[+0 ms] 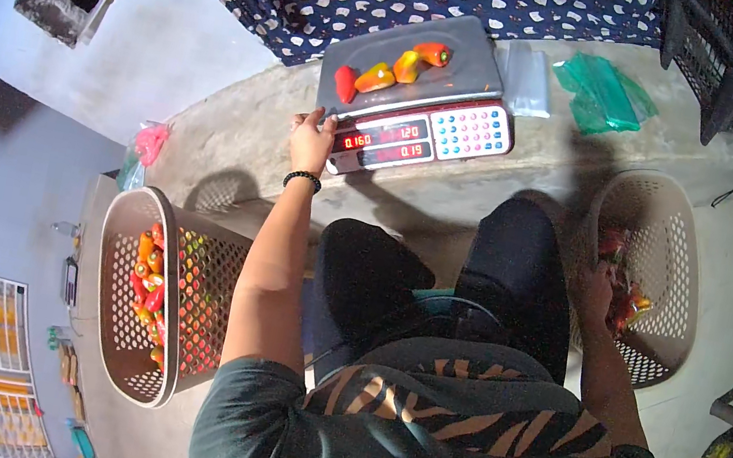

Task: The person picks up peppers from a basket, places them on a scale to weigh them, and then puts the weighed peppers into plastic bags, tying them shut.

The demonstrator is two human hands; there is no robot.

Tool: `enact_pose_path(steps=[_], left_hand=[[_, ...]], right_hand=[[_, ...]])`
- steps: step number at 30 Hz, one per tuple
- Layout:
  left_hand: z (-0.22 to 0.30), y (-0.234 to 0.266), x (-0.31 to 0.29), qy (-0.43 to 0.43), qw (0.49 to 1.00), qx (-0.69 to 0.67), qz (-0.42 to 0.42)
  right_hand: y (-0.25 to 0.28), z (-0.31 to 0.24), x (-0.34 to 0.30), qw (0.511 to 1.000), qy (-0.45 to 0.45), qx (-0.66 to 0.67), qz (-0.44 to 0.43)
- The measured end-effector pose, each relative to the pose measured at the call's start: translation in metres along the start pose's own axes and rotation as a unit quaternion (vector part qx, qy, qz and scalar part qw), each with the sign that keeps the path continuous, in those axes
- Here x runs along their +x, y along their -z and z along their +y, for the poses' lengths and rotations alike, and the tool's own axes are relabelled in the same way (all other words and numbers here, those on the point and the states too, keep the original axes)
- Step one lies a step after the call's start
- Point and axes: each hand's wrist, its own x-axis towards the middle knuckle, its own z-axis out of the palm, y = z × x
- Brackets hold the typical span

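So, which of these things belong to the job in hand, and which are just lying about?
Apparently in use:
scale, left hand at its edge
peppers on top
right basket, right hand inside
left basket with more peppers

Seemingly lying about:
green plastic
dark crate
pink plastic

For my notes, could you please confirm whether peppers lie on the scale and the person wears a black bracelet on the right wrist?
Not quite: peppers lie on the scale, but the head view shows the black bracelet on the wrist of the left hand.
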Motion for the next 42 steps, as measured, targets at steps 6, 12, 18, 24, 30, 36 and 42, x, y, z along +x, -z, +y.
enact_pose_path(steps=[6, 12, 18, 24, 30, 36, 42], left_hand=[[0.006, 0.003, -0.001, -0.005, 1.000, -0.028, -0.001], [0.004, 0.006, -0.001, -0.010, 1.000, -0.025, 0.006], [-0.003, 0.012, 0.002, -0.014, 0.999, -0.030, 0.027], [0.011, 0.018, 0.010, -0.014, 0.999, -0.025, 0.021], [0.040, 0.009, 0.014, -0.053, 0.998, -0.030, 0.028], [0.087, -0.007, 0.039, -0.153, 0.987, 0.001, 0.048], [0.139, -0.030, 0.047, -0.169, 0.984, 0.056, 0.029]], right_hand=[[0.005, -0.003, 0.000, 1.000, -0.001, 0.020, 0.000], [-0.020, 0.009, 0.007, 1.000, -0.015, -0.024, -0.013], [-0.018, 0.005, 0.009, 0.995, -0.065, 0.073, 0.005], [-0.022, 0.014, 0.003, 0.996, 0.049, -0.003, 0.080], [0.012, -0.006, 0.002, 0.988, -0.103, 0.113, 0.002], [0.032, -0.021, 0.002, 0.997, -0.071, 0.026, -0.020], [0.004, -0.001, 0.002, 0.987, -0.111, 0.113, -0.021]])
